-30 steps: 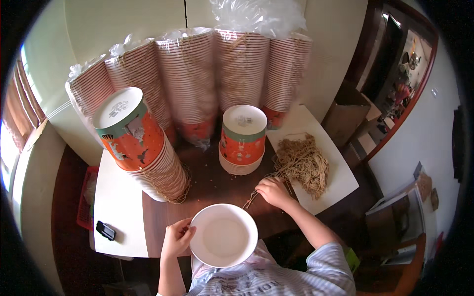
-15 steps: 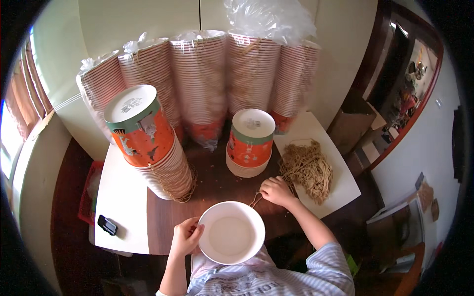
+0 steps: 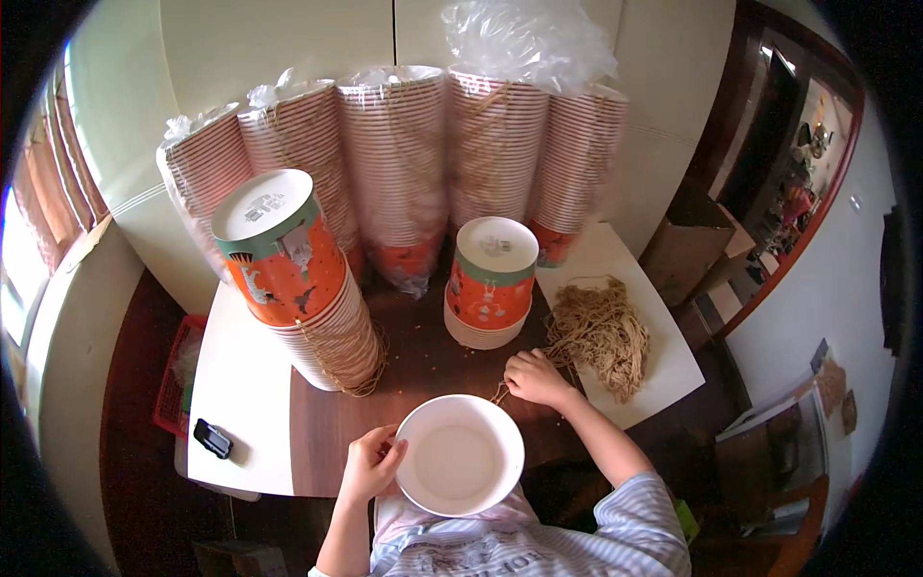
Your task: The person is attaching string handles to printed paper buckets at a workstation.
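Observation:
My left hand [image 3: 373, 464] grips the left rim of a white paper tub [image 3: 460, 455], thumb at the edge. The tub's open mouth faces up, showing a bare white inside, close to my body at the table's front edge. Beyond the tub's right side, my right hand [image 3: 536, 376] is closed on a thin strand of brown twine [image 3: 499, 392], whose end pokes out left of the fingers. Just past that hand lies a tangled heap of the same twine [image 3: 603, 337]. What the curled fingers cover is hidden.
A tall upside-down stack of orange-and-green tubs [image 3: 288, 260], with twine hanging on it, stands left. A shorter stack [image 3: 492, 279] is at centre. Several plastic-wrapped stacks [image 3: 394, 163] line the back. A small black object [image 3: 212, 439] lies on the table's white left part [image 3: 240, 385].
The whole view has shifted slightly. Both hands keep their holds, and the tub sits a touch further right, nearer my right hand.

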Available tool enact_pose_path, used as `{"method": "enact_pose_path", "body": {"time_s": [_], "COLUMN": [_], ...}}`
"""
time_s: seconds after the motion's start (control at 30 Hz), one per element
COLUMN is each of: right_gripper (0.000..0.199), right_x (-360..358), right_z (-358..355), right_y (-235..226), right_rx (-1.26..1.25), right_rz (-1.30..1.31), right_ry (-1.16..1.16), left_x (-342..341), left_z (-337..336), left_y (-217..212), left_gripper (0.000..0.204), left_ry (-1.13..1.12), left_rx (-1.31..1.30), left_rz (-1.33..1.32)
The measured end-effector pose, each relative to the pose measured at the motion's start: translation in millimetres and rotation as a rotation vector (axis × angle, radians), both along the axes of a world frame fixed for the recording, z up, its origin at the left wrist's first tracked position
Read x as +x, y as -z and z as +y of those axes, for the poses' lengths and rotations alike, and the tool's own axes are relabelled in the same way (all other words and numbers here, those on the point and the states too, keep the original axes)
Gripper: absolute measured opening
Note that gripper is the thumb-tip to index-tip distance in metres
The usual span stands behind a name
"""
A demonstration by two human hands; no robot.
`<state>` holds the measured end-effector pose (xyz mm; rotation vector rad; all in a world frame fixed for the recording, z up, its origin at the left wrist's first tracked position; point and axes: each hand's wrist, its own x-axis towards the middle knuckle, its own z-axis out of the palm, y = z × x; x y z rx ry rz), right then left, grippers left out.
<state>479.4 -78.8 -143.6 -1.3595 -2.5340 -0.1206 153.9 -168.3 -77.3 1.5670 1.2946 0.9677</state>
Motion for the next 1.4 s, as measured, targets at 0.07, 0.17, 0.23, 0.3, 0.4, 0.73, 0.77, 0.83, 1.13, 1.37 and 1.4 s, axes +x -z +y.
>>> {"method": "enact_pose_path", "body": {"time_s": [0.07,0.17,0.23,0.3,0.4,0.73,0.77,0.83,1.13,1.37,1.4], "right_gripper": [0.006,0.007,0.01,0.01,0.015,0.019,0.019,0.019,0.019,0.017,0.017], "right_x": [-2.6,-3.1,-10.9,-25.0,-54.0,-108.0,-109.4,-111.2,-131.1,-137.2,-137.6], "right_z": [1.4,3.6,1.2,-7.4,-25.3,-53.0,-53.0,-52.1,-53.2,-47.5,-47.8], "right_y": [-11.0,-36.3,-69.3,-101.5,-138.7,-156.3,-155.7,-151.4,-139.5,-131.1,-130.9], "right_rx": [-0.06,-0.077,-0.027,-0.003,0.105,0.197,0.158,0.116,-0.481,0.046,0.057], "right_rz": [0.061,0.332,0.524,0.543,0.494,0.326,0.336,0.345,0.709,0.449,0.439], "right_ry": [0.028,0.044,-0.054,-0.118,-0.252,-0.443,-0.454,-0.469,-0.312,-0.466,-0.459], "left_x": [-0.2,3.4,8.0,17.0,19.5,31.7,30.6,28.9,9.8,3.5,3.3], "left_z": [-0.5,0.0,-0.8,0.8,4.2,4.8,4.8,5.4,14.1,12.2,11.5], "left_y": [1.1,0.4,-8.4,-26.6,-34.0,-62.6,-59.2,-56.0,-48.0,-46.8,-47.1], "left_gripper": [0.023,0.024,0.024,0.022,0.021,0.022,0.018,0.014,0.009,0.007,0.007], "left_ry": [-0.015,-0.026,-0.033,-0.111,-0.144,0.067,0.058,0.044,0.037,0.075,0.074], "left_rx": [0.007,0.062,0.109,0.249,0.411,0.329,0.364,0.397,0.311,0.363,0.385], "left_rz": [0.002,0.012,0.028,0.154,0.114,0.116,0.119,0.121,-0.006,0.137,0.16]}}
